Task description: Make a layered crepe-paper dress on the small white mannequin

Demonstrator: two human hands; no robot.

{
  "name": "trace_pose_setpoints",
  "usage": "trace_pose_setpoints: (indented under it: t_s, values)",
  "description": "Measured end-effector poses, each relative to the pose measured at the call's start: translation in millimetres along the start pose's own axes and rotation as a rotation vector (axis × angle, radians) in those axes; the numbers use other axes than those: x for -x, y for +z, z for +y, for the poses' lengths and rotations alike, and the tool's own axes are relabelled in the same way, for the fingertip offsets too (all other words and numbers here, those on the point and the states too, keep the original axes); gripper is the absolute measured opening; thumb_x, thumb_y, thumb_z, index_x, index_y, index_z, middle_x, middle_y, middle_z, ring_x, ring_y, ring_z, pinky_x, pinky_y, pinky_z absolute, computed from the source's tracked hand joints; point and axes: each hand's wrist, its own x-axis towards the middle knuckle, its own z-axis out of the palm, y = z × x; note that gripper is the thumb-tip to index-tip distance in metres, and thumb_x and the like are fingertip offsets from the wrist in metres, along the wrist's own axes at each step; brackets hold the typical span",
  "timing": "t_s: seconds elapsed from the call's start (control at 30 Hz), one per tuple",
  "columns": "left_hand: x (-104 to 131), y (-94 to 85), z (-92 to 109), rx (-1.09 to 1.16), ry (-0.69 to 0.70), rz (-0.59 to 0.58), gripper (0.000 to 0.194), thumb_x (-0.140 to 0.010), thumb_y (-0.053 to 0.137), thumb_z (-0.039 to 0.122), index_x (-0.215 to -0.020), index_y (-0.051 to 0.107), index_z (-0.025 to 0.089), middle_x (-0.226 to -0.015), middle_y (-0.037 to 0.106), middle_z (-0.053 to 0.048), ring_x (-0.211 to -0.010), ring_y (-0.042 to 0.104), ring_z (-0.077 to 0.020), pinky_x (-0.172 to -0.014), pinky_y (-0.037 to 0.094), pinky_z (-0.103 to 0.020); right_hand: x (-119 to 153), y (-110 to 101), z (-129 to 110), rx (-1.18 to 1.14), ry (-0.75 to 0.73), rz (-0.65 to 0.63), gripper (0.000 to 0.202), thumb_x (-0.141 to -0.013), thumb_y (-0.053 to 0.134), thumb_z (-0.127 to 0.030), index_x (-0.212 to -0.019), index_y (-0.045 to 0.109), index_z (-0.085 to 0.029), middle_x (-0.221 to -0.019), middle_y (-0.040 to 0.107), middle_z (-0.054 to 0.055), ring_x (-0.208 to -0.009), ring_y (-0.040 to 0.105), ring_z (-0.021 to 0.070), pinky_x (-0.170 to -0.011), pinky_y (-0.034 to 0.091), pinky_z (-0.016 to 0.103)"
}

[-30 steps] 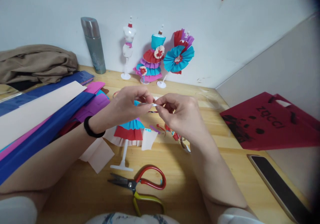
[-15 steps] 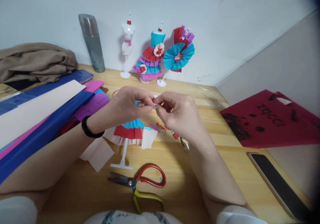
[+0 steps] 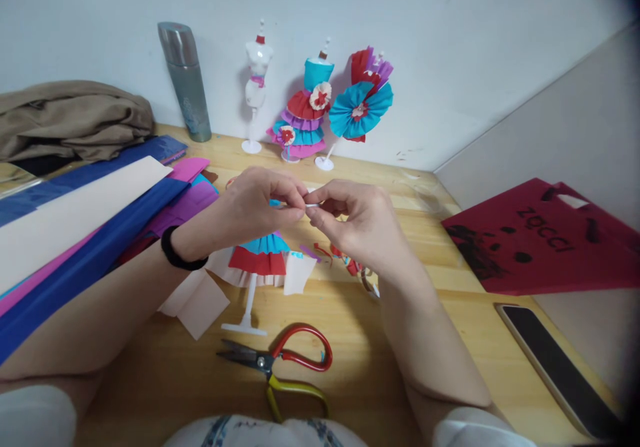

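Note:
Thumb and fingers of my left hand are pinched together, a black band round its wrist. My right hand is pinched too, its fingertips meeting those of the left. Between them shows a small, thin whitish piece, mostly hidden by the fingers. Under my left hand lies a small dress form with a layered skirt in blue, red and pale pink, on a white stand; its upper part is covered by my hand. Pale paper pieces lie beside it. Scissors with red and yellow handles rest in front, blades apart.
Three dress forms stand along the wall, two in ruffled paper. A bottle, brown cloth and coloured paper sheets are at the left. At the right are a red bag and a phone. Scraps lie behind my right hand.
The thin whitish piece shows more clearly between my fingertips, and the fingers of my right hand have shifted slightly. The view has moved a little.

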Motion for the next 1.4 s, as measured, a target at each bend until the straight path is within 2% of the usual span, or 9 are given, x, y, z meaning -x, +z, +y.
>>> trace_pose_setpoints:
  t_s: [0.17,0.37,0.53,0.67,1.4]
  values:
    - [0.1,-1.5,0.4,0.024,-0.002,-0.036,0.011,-0.079,0.064,0.018,-0.072,0.072,0.021,-0.089,0.078,0.000,-0.090,0.071,-0.0203,-0.084,0.055,-0.031,-0.3,-1.9,-1.7,-0.005,0.019,-0.010,0.008,-0.084,0.065,-0.019,-0.079,0.072,-0.018,-0.070,0.072,0.003,-0.058,0.060,0.0141,-0.056,0.043,0.028]
    - [-0.1,-0.6,-2.5,0.034,0.022,-0.020,0.009,-0.078,0.068,0.019,-0.070,0.070,0.023,-0.093,0.078,-0.001,-0.092,0.071,-0.0213,-0.084,0.055,-0.034,0.3,-2.9,-2.7,-0.025,0.037,-0.026,0.009,-0.084,0.066,-0.023,-0.077,0.071,-0.020,-0.069,0.072,0.002,-0.056,0.058,0.0139,-0.054,0.043,0.028]
    - [0.2,-1.0,-1.1,0.006,0.002,-0.003,0.010,-0.077,0.068,0.016,-0.068,0.068,0.021,-0.093,0.077,-0.003,-0.091,0.070,-0.0187,-0.086,0.055,-0.030,0.4,-2.5,-3.4,-0.044,0.042,-0.025,0.010,-0.085,0.066,-0.022,-0.077,0.070,-0.020,-0.071,0.071,0.003,-0.057,0.059,0.0146,-0.055,0.044,0.029]
    - [-1.5,-1.6,-0.5,0.073,0.007,-0.026,0.008,-0.076,0.069,0.019,-0.069,0.070,0.022,-0.093,0.077,-0.003,-0.090,0.070,-0.0197,-0.086,0.055,-0.031,-0.2,-3.3,-3.6,-0.036,0.049,-0.027,0.010,-0.085,0.066,-0.021,-0.075,0.070,-0.021,-0.067,0.070,0.002,-0.056,0.059,0.0149,-0.054,0.043,0.029]
    - [-2.7,2.1,0.7,0.143,-0.102,0.024,0.007,-0.073,0.072,0.022,-0.066,0.071,0.020,-0.094,0.078,-0.005,-0.090,0.072,-0.0218,-0.089,0.058,-0.034,-0.1,-0.7,-0.7,0.001,0.005,0.041,0.010,-0.083,0.065,-0.021,-0.076,0.070,-0.020,-0.064,0.068,0.002,-0.053,0.055,0.0138,-0.054,0.041,0.030]
